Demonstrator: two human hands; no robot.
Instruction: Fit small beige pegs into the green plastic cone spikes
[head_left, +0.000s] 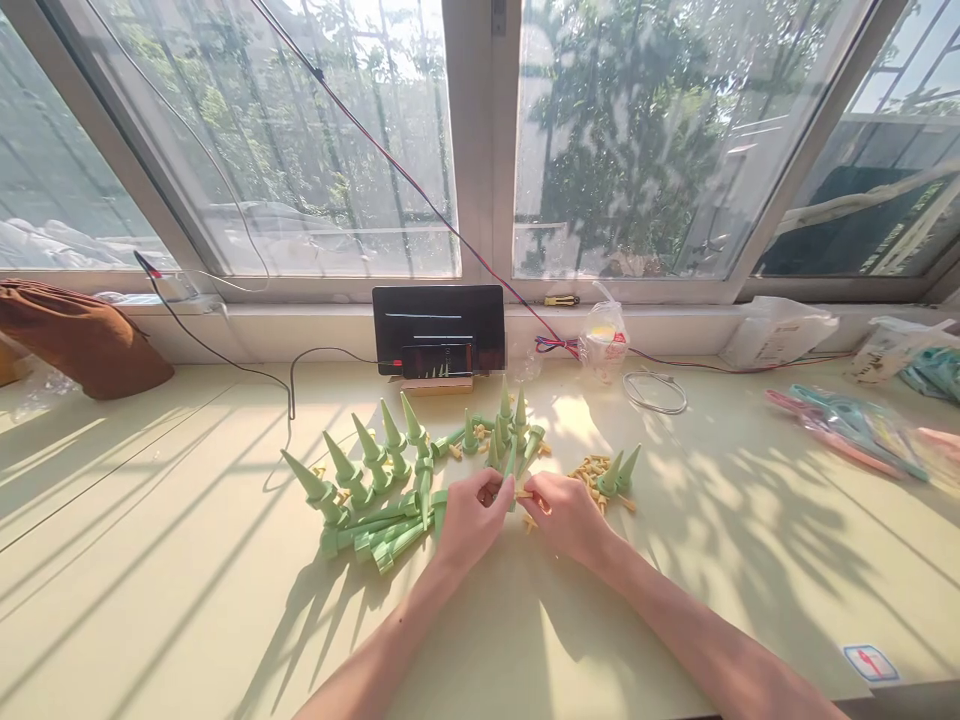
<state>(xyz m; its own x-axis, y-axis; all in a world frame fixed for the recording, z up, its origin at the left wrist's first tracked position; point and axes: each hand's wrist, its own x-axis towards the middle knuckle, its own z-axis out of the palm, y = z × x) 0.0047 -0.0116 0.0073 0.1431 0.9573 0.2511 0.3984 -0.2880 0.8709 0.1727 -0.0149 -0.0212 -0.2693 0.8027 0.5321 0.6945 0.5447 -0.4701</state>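
My left hand (477,505) is closed around a green plastic cone-tipped spike (511,459), held point up. Close beside it, my right hand (564,508) pinches a small yellow plastic piece (523,492) at the spike's side; whether it is inserted I cannot tell. Several green spikes with collars (375,452) stand in a row left of my hands. Green tube-like parts (390,532) lie in front of that row. Behind my hands are more green cones (507,415). A pile of yellow pieces (589,470) lies to the right, with two green cones (620,470) beside it.
A tablet (439,300) and a phone (437,360) stand on a small holder against the sill. Cables (289,395) run across the back. A knotted plastic bag (604,338) and a coiled cord (655,393) lie behind right. Bagged pink and teal items (855,430) lie far right, a brown pouch (82,335) far left.
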